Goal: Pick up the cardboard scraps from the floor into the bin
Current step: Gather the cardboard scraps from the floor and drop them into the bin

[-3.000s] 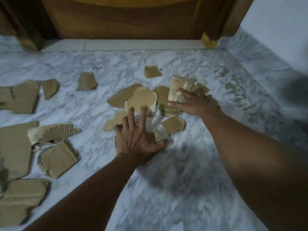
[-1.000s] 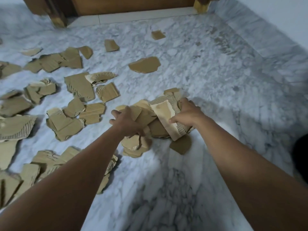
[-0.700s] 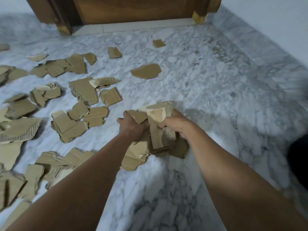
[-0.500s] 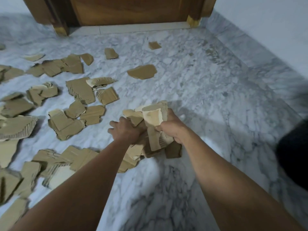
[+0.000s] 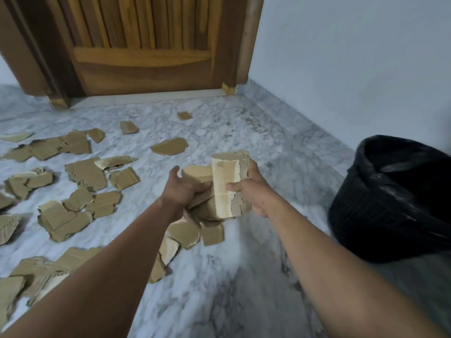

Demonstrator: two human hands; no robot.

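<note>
Since half a second ago, the bundle of scraps [image 5: 219, 189] has been lifted clear of the floor [image 5: 244, 276], and the bin [image 5: 390, 198] has come fully into view on the right. The bundle is pressed between both hands, close together: the left hand [image 5: 181, 191] is closed on its left side, the right hand [image 5: 251, 191] on its right, with the right thumb laid across a pale strip at the front.

Below the bundle a few pieces [image 5: 192, 234] lie on the floor; whether they have slipped out cannot be told. Many loose scraps [image 5: 85, 172] are spread over the floor to the left, up to the door [image 5: 144, 45].

Cardboard of this kind is judged to be light and rather stiff, but a stack of torn pieces is not one body. The flat faces slide on each other easily, and small pieces in the middle are likely to drop when the pressure is reduced. It is therefore better held from two opposite sides, with some fingers kept under the lowest piece. The material is not fragile, so firm squeezing is allowed.

The bin is near, on the right, with its black liner open. The bundle should be released only when it is over the opening.
</note>
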